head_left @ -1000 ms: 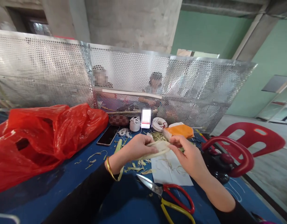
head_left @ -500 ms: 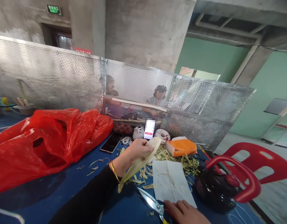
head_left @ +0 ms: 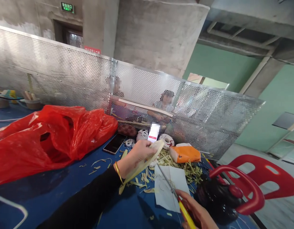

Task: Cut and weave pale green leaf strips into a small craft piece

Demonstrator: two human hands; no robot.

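My left hand (head_left: 139, 155) is closed on a long, pale yellow strip that looks like a dried husk (head_left: 143, 163), its wide end up by the fingertips and its narrow end hanging below the wrist. My right hand (head_left: 194, 208) grips scissors (head_left: 177, 196) by their yellow and red handles. The blades point up and to the left, over a white paper sheet (head_left: 170, 181) and just below the husk, apart from it. Whether the blades are parted is hard to tell from this angle. Cut pale scraps (head_left: 144, 179) lie on the blue table (head_left: 127, 210) beneath my left hand.
A red plastic bag (head_left: 89, 136) covers the left side. A dark phone (head_left: 115, 143), a lit phone (head_left: 153, 132), a white roll (head_left: 166, 141) and an orange tissue pack (head_left: 185, 153) stand along the back. At right is a dark kettle (head_left: 216, 197). A perforated metal screen (head_left: 142, 86) rises behind.
My right hand has lifted the scissors off the table and turned them upward, toward the husk. My left hand keeps its hold on the husk. The view has shifted slightly.
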